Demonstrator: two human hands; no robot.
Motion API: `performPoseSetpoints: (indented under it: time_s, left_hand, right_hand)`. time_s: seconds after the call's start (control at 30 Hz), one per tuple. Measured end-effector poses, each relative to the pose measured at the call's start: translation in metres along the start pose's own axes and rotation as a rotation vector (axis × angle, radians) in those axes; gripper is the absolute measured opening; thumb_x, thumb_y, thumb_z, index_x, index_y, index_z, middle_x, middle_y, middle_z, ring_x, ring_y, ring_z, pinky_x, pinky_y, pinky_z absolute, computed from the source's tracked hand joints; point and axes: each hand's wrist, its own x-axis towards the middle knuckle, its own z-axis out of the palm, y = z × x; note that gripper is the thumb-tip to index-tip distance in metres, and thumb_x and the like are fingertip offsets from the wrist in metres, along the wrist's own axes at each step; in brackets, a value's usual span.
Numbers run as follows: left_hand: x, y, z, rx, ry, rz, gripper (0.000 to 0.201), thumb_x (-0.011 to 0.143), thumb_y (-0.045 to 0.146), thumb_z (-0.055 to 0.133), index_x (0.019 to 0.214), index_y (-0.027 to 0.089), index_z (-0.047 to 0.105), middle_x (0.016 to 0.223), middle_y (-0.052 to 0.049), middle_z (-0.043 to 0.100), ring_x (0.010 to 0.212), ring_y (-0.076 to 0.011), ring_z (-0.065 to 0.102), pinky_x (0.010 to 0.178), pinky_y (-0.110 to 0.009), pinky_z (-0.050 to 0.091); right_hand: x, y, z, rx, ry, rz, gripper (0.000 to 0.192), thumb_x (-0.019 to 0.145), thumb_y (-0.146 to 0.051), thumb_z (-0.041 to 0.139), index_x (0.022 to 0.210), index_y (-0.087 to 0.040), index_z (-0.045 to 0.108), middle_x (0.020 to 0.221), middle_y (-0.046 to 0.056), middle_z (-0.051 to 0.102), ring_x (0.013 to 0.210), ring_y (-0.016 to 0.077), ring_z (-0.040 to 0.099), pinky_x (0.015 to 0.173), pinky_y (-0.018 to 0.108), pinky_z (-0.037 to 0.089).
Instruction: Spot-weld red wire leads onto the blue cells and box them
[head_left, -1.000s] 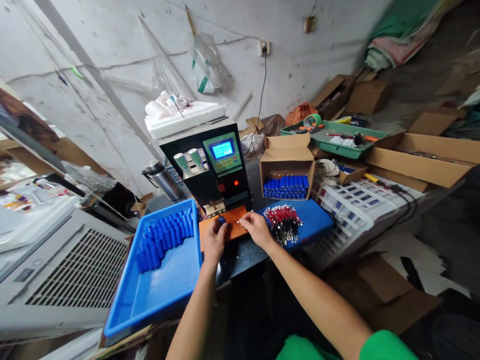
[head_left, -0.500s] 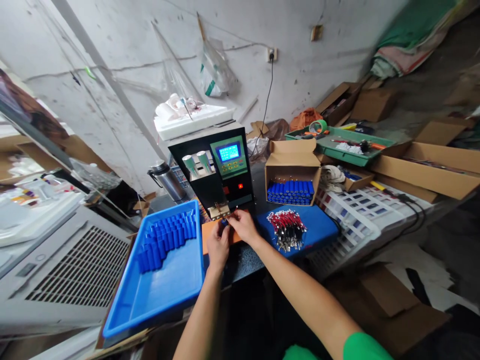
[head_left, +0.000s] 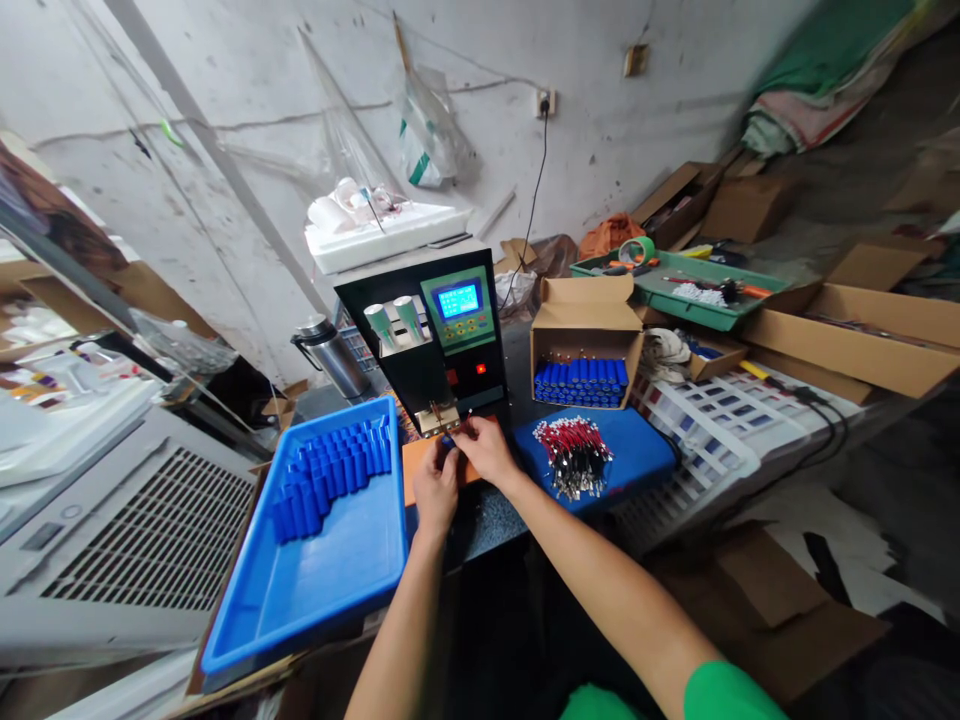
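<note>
A blue cylindrical battery cell (head_left: 448, 441), mostly covered by fingers, is held at the electrode tips of a black spot welder (head_left: 469, 355). My left hand (head_left: 436, 488) is closed around the cell from the near side. Just to the right, my right hand (head_left: 486, 450) pinches a thin wire lead at the cell; a small white tip shows above the fingers, while the rest is hidden. Under both hands lies an orange block (head_left: 414, 468). The welder's blue screen (head_left: 459, 300) and a red light are lit.
On the left, a blue tray (head_left: 330, 590) holds several blue cells standing upright. To the right, red and black wire leads (head_left: 574, 455) lie on a blue pad (head_left: 645, 445), behind which an open cardboard box (head_left: 585, 295) contains more cells. A steel jug (head_left: 334, 355) stands behind the tray.
Both hands stay in nearly the same place at the electrodes. The readout on the welder's screen looks different, and the view has shifted very slightly.
</note>
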Motion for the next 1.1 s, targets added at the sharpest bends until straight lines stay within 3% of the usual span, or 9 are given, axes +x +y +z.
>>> performPoseSetpoints:
  time_s: [1.1]
  left_hand:
    - [-0.0003, -0.0007, 0.0025, -0.012, 0.009, -0.023, 0.045, 0.09, 0.043, 0.055, 0.126, 0.016, 0.063, 0.117, -0.01, 0.07, 0.108, -0.0234, 0.066, 0.097, -0.036, 0.05]
  right_hand:
    - [-0.001, -0.0032, -0.0022, -0.037, -0.008, -0.007, 0.011, 0.086, -0.029, 0.065, 0.079, -0.02, 0.066, 0.08, 0.003, 0.07, 0.075, 0.0207, 0.066, 0.069, 0.027, 0.049]
